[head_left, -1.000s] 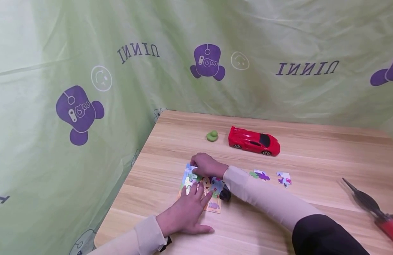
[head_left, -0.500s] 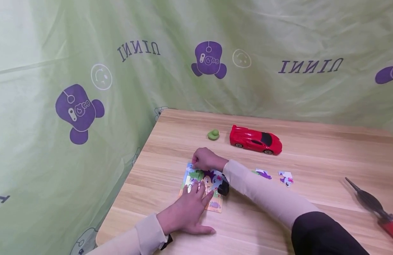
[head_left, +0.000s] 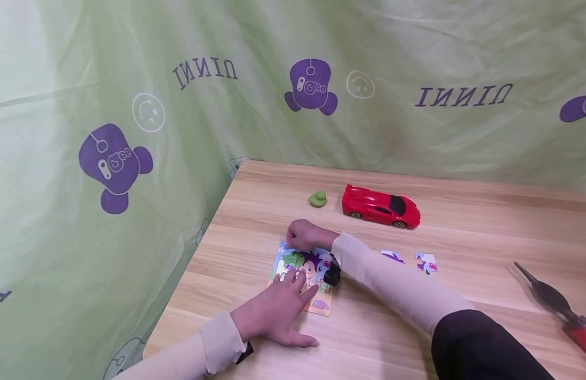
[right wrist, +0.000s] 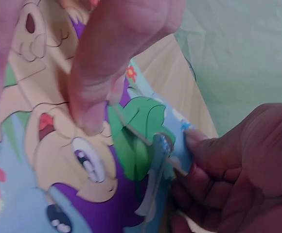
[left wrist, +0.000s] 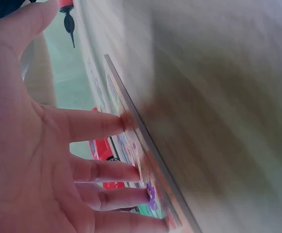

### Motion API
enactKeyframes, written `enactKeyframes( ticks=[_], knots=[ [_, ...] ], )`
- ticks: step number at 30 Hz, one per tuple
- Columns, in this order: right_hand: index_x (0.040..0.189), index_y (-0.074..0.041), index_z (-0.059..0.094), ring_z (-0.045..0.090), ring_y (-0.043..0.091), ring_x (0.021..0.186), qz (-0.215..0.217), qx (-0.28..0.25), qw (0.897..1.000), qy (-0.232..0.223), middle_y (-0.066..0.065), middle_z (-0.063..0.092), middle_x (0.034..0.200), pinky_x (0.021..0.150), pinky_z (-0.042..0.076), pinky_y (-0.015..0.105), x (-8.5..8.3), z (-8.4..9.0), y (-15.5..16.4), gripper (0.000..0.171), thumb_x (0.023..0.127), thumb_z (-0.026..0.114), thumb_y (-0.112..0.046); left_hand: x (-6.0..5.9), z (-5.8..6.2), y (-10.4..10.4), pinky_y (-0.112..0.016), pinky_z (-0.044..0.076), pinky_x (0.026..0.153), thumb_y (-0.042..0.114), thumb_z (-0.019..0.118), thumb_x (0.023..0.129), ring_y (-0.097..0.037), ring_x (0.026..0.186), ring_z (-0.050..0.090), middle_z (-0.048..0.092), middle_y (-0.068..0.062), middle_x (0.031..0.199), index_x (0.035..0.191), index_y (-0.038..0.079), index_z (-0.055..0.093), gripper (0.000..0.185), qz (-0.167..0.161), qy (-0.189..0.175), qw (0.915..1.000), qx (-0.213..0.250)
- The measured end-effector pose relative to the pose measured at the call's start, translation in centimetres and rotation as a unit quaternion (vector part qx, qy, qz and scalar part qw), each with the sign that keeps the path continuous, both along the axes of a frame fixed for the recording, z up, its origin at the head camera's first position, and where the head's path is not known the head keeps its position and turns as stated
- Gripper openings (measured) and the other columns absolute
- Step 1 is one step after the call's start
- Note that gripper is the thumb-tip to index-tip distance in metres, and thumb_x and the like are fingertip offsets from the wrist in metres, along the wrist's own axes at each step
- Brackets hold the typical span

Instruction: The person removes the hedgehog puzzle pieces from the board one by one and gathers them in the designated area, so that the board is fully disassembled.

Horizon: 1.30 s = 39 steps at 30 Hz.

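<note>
Puzzle board (head_left: 316,303): lies flat on the wooden tabletop (head_left: 463,211) near its left front part, cartoon picture facing up
Left hand (head_left: 278,311): fingers straight and spread, their tips pressing down on the near part of the puzzle board; the left wrist view shows the fingertips (left wrist: 126,121) on the board's edge
Right hand (head_left: 304,236): reaches across to the board's far left corner, fingers curled, pinching a puzzle piece (right wrist: 160,160) held tilted against the green patch of the picture
Loose pieces: two puzzle pieces (head_left: 425,262) lie on the tabletop to the right of the board, well apart from both hands
Red toy car (head_left: 380,207): stands beyond the board, toward the back of the tabletop
Green toy (head_left: 317,199): just left of the car
Red-handled tool (head_left: 558,311): at the right edge
Backdrop: green printed cloth (head_left: 179,132) behind and left
</note>
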State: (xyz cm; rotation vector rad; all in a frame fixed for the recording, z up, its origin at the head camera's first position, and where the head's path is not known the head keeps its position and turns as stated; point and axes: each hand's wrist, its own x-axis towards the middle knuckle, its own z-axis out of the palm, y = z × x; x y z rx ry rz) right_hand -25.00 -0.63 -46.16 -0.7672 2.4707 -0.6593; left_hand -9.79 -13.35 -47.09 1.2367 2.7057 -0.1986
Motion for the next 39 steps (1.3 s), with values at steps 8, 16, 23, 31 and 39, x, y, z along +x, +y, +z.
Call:
enactKeyframes(
  ticks=[8,16,23,31,39],
  knots=[
    [0.087,-0.012,0.062,0.054,0.012,0.073,0.054,-0.004,0.994,0.095,-0.002,0.06,0.078,0.069,0.047,0.026,1.4,0.7,0.5,0.012,0.099,0.061,-0.016,-0.2,0.2,-0.2,-0.054,0.056,0.088,0.093,0.036,0.078,-0.039,0.125,0.048,0.049,-0.024,0.144,0.149,0.014,0.049,0.107,-0.011,0.005,0.9997,0.019],
    [0.097,-0.014,0.059,0.055,0.014,0.063,0.097,0.015,0.969,0.227,-0.002,0.061,0.072,0.061,0.049,0.028,3.0,3.4,1.2,0.006,0.098,0.063,-0.018,-0.8,-0.2,-0.2,-0.043,0.055,0.092,0.09,0.038,0.08,-0.034,0.119,0.052,0.052,-0.02,0.138,0.146,0.016,0.053,0.101,-0.031,0.032,0.9987,0.027],
    [0.084,-0.016,0.066,0.058,0.014,0.072,-0.006,0.015,0.991,0.135,-0.002,0.064,0.078,0.064,0.048,0.026,0.8,4.3,7.5,0.011,0.094,0.069,-0.02,-0.3,-0.3,0.1,-0.059,0.053,0.094,0.092,0.037,0.078,-0.044,0.134,0.047,0.046,-0.025,0.15,0.152,0.016,0.044,0.106,0.008,-0.009,0.9998,0.016],
    [0.083,-0.013,0.07,0.056,0.017,0.075,-0.051,0.062,0.997,0.018,0.002,0.065,0.078,0.066,0.047,0.025,-0.1,3.3,14.0,0.008,0.089,0.074,-0.015,0.2,-0.6,-0.1,-0.06,0.054,0.092,0.09,0.036,0.08,-0.043,0.132,0.047,0.046,-0.024,0.149,0.152,0.016,0.044,0.104,0.014,0.003,0.9998,0.011],
    [0.083,-0.012,0.071,0.057,0.017,0.071,-0.059,0.059,0.996,0.006,0.002,0.066,0.077,0.067,0.048,0.026,-0.1,2.9,15.6,0.007,0.087,0.076,-0.015,0.4,-0.6,0.2,-0.061,0.053,0.094,0.09,0.037,0.08,-0.04,0.131,0.046,0.047,-0.02,0.147,0.153,0.017,0.043,0.103,0.018,0.006,0.9997,0.012]
  ],
)
